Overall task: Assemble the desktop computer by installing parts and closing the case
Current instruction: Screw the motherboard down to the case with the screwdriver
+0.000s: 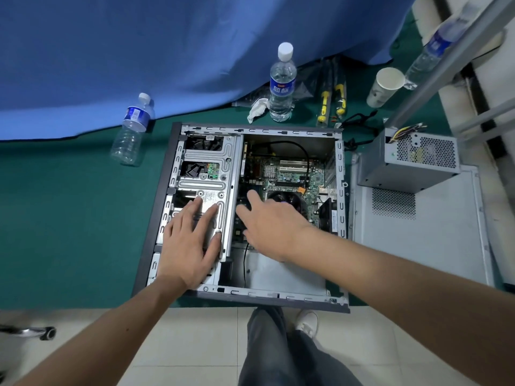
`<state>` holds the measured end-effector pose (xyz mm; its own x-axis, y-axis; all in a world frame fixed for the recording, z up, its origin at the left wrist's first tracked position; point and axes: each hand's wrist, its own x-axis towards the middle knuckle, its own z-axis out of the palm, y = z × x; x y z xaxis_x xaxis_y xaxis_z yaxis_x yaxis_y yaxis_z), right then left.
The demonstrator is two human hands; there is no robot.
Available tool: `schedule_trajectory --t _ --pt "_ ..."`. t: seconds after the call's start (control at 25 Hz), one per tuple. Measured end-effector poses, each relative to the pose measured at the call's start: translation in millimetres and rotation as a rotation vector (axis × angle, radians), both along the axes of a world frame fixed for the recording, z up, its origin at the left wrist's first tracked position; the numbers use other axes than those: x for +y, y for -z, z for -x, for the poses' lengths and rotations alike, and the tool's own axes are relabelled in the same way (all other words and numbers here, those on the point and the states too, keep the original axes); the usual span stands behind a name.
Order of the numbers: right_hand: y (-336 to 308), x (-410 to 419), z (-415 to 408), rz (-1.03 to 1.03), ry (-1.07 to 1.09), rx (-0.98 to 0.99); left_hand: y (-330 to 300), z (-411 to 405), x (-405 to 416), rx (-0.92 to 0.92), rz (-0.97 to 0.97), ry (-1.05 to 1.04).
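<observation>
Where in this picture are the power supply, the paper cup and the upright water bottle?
power supply [409, 162]: head view, on its grey side wall.
paper cup [383, 87]: head view, on its outer wall.
upright water bottle [282, 89]: head view, on its blue label.

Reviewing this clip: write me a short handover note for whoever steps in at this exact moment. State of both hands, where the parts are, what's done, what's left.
Left hand: open, fingers flat on the silver metal drive cage in the open grey computer case.
Right hand: open, holding nothing, reaching over the green motherboard by the black CPU fan.
Done: motherboard and drive cage sit inside the case.
Left: the grey perforated power supply box stands outside the case, on the pale metal side panel lying to its right; fit it, then close the case. Two yellow-handled screwdrivers lie beyond the case.
</observation>
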<state>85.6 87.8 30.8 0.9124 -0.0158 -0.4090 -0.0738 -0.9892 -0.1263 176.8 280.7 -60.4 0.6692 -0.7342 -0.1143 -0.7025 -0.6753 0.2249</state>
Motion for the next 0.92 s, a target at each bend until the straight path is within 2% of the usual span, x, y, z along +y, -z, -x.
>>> schedule_trajectory --t 0.16,0.28,0.4,0.48,0.6,0.72,0.84,0.92 --pt "-3.6 -3.1 5.9 -0.038 -0.092 -0.052 0.9 0.3 -0.3 0.005 0.010 -0.005" --pt "3.3 5.8 14.6 0.045 -0.019 -0.113 1.0 1.2 -0.2 0.000 0.010 -0.005" --pt "4.7 1.5 14.4 -0.107 0.038 -0.102 1.5 -0.5 1.4 0.002 0.011 -0.006" --pt "4.1 -3.4 16.1 -0.159 -0.001 -0.123 2.6 -0.7 1.3 0.003 0.013 -0.004" --pt "4.4 2.7 20.0 -0.041 -0.065 -0.138 3.5 -0.3 0.4 -0.001 0.020 -0.003" --pt "9.7 5.3 15.4 0.014 0.037 -0.181 3.2 -0.8 -0.4 -0.005 0.019 0.000" --pt "8.3 -3.6 11.3 -0.149 0.078 -0.111 3.3 -0.8 0.8 -0.008 0.022 -0.003" --pt "6.4 -8.8 13.1 -0.173 -0.019 -0.101 3.6 -1.4 1.0 -0.006 0.021 -0.001"
